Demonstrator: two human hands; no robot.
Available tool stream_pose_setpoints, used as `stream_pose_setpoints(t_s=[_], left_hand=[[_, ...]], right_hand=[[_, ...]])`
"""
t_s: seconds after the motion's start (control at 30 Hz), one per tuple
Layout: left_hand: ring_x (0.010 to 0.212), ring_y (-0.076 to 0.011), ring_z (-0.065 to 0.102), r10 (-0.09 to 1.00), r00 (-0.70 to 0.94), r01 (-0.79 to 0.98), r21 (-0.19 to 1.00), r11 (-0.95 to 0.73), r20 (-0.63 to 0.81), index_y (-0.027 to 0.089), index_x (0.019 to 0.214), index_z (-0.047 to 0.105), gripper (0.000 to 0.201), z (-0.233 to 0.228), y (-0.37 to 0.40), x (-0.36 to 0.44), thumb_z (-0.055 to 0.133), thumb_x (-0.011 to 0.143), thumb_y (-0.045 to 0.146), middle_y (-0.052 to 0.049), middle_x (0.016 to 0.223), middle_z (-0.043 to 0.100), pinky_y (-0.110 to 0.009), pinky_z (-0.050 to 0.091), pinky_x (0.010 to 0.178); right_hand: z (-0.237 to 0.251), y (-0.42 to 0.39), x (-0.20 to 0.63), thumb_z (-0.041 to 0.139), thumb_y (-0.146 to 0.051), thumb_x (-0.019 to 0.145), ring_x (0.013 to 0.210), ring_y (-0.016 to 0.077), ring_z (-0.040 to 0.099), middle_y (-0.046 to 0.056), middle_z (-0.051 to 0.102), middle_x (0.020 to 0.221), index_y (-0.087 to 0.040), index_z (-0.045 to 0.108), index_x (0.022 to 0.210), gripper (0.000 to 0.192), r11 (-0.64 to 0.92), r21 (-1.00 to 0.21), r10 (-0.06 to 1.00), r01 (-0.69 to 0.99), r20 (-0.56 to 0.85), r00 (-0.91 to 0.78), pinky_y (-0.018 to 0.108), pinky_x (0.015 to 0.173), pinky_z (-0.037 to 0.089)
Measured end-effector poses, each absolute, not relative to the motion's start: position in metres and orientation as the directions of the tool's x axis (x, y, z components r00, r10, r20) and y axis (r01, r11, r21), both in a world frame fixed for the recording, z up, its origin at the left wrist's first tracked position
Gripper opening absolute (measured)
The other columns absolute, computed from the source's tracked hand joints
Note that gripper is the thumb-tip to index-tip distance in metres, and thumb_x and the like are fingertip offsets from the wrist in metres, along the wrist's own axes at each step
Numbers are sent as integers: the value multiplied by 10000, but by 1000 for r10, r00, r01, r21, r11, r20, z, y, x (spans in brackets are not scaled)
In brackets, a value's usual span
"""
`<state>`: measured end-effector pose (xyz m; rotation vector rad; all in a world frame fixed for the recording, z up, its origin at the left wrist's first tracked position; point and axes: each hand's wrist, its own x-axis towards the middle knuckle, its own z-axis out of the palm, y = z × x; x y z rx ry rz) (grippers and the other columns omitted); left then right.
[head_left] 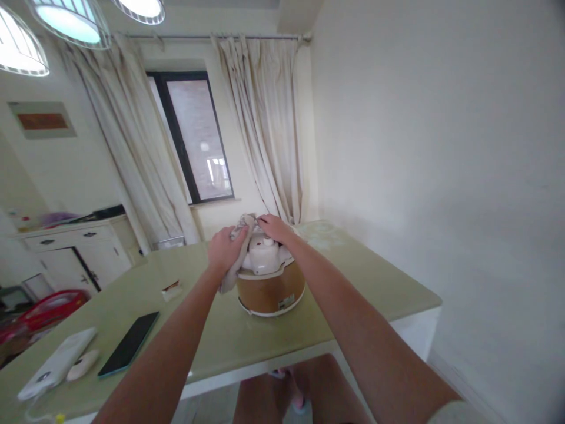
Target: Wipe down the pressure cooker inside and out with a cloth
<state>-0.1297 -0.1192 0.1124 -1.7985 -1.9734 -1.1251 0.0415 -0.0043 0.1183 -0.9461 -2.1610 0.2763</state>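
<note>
A rice cooker (pixel 270 291) with a tan body and white lid stands on the pale green table (pixel 388 288). My left hand (pixel 225 248) presses a grey-beige cloth (pixel 233 268) against the left side of the lid. The cloth hangs down over the cooker's left edge. My right hand (pixel 274 227) rests on the far top of the lid, fingers on the cloth's upper end. Both forearms reach forward over the table.
On the table's left lie a dark phone (pixel 129 343), a white power bank (pixel 57 363), a small white device (pixel 82 365) and a small packet (pixel 171 289). A white wall runs along the right. A white cabinet (pixel 75 253) and curtained window stand behind.
</note>
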Motion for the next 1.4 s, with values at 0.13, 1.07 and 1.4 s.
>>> stream_pose_setpoints(t_s=[0.13, 1.07, 1.4], left_hand=[[1147, -418, 709, 823, -401, 873, 441, 209, 403, 184, 1299, 744, 727, 134, -102, -139, 425, 954, 738, -224, 1215, 767, -472, 531, 906], [1014, -171, 703, 189, 858, 487, -641, -593, 477, 280, 1022, 764, 226, -21, -169, -40, 563, 1011, 176, 26, 1022, 786, -477, 358, 1302], [1091, -229, 760, 315, 675, 698, -441, -564, 667, 430, 1216, 757, 503, -102, -184, -146, 566, 906, 83, 45, 1264, 788, -499, 515, 1167]], right_hand=[[120, -12, 43, 583, -421, 1037, 1212, 222, 677, 107, 761, 1283, -187, 789, 1199, 352, 713, -514, 700, 477, 564, -439, 295, 1052, 459], [118, -9, 49, 651, -356, 970, 1236, 234, 676, 75, 763, 1289, -218, 780, 1233, 323, 658, -601, 753, 455, 532, -387, 333, 1093, 471], [120, -13, 50, 657, -350, 971, 1266, 243, 668, 65, 753, 1328, -241, 780, 1237, 313, 657, -611, 754, 442, 521, -400, 357, 1126, 465]])
